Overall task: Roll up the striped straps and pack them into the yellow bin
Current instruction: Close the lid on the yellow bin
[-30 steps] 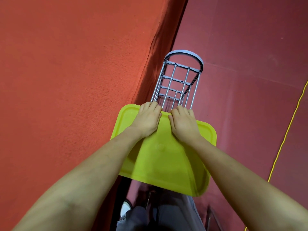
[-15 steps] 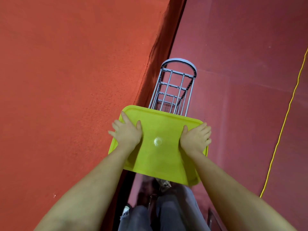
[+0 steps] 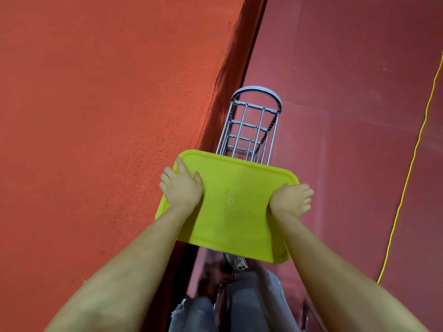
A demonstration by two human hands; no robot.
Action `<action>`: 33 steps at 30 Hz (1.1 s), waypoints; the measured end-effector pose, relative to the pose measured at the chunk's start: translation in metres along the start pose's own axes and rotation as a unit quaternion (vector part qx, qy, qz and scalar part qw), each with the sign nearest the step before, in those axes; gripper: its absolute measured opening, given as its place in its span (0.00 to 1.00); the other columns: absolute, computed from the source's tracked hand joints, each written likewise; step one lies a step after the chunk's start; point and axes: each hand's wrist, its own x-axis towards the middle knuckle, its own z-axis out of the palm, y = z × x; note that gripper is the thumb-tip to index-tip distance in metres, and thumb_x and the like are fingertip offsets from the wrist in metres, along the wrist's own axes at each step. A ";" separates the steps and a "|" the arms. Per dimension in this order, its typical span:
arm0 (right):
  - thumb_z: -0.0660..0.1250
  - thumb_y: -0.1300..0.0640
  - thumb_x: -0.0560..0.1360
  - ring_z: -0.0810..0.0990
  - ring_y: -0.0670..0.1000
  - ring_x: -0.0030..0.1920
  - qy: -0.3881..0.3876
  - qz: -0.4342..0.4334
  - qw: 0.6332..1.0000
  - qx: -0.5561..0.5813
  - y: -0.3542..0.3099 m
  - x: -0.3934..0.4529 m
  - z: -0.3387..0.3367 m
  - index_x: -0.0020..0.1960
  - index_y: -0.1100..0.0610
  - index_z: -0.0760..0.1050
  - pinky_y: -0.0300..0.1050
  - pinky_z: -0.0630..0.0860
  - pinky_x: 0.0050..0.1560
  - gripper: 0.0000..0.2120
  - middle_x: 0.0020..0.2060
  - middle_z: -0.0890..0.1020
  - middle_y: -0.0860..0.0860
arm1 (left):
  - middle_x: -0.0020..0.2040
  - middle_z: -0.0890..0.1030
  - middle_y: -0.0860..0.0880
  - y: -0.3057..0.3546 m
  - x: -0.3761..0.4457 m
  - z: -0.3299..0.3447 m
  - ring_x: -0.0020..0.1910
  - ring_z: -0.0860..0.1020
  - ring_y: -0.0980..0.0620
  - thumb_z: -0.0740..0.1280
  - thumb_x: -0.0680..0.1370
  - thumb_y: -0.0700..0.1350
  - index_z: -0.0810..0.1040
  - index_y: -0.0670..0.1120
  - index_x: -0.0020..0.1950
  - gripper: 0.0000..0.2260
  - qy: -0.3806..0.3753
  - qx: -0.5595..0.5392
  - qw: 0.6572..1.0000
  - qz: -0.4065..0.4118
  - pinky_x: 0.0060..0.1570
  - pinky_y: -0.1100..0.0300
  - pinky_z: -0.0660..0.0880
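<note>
View from the head camera, looking down. A yellow-green bin sits at the centre of the frame with a flat, smooth face turned toward the camera; whether this face is a lid or the bin's underside cannot be told, and the inside is not visible. The left hand lies on the upper left corner of that face, fingers spread and straight, the outer ones reaching over the left edge: a wide, flat grip that presses rather than clasps. The right hand is at the right edge, thumb on the face and fingers curled over the rim, holding the bin by that side. Both forearms run up from the lower corners of the frame.

Just above the bin, partly covered by its top edge, stands a grey wire rack with an arched end. An orange wall fills the left half of the frame; a dark red floor fills the right. A thin yellow cord runs along the floor at the far right. The person's grey trousers show at the bottom centre.
</note>
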 end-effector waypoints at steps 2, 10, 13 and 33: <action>0.59 0.56 0.80 0.69 0.63 0.65 0.009 -0.004 1.000 0.008 0.001 0.000 -0.001 0.64 0.66 0.64 0.54 0.61 0.62 0.18 0.64 0.69 0.63 | 0.63 0.67 0.37 0.000 0.002 -0.001 0.61 0.67 0.38 0.58 0.79 0.56 0.52 0.44 0.77 0.31 0.001 -0.003 1.000 0.013 0.60 0.47 0.64; 0.57 0.60 0.81 0.68 0.64 0.65 0.012 0.006 0.999 0.038 0.006 0.011 -0.001 0.63 0.66 0.64 0.54 0.61 0.63 0.14 0.64 0.69 0.64 | 0.63 0.67 0.38 0.003 0.001 0.008 0.61 0.67 0.39 0.57 0.79 0.56 0.50 0.43 0.77 0.32 -0.009 -0.007 0.999 0.042 0.59 0.47 0.65; 0.55 0.65 0.80 0.68 0.65 0.64 0.014 0.009 0.999 0.035 0.010 0.012 0.001 0.63 0.67 0.64 0.53 0.61 0.62 0.13 0.63 0.69 0.64 | 0.62 0.67 0.38 -0.001 0.000 0.011 0.59 0.67 0.40 0.57 0.79 0.56 0.51 0.43 0.77 0.32 -0.004 -0.008 0.999 0.045 0.59 0.47 0.65; 0.54 0.60 0.82 0.68 0.62 0.63 0.015 -0.022 0.999 0.029 0.018 0.020 0.018 0.65 0.65 0.66 0.54 0.59 0.61 0.14 0.63 0.70 0.62 | 0.71 0.58 0.38 -0.010 0.007 0.030 0.66 0.61 0.39 0.54 0.81 0.56 0.40 0.47 0.78 0.32 -0.047 -0.068 0.996 0.022 0.66 0.45 0.56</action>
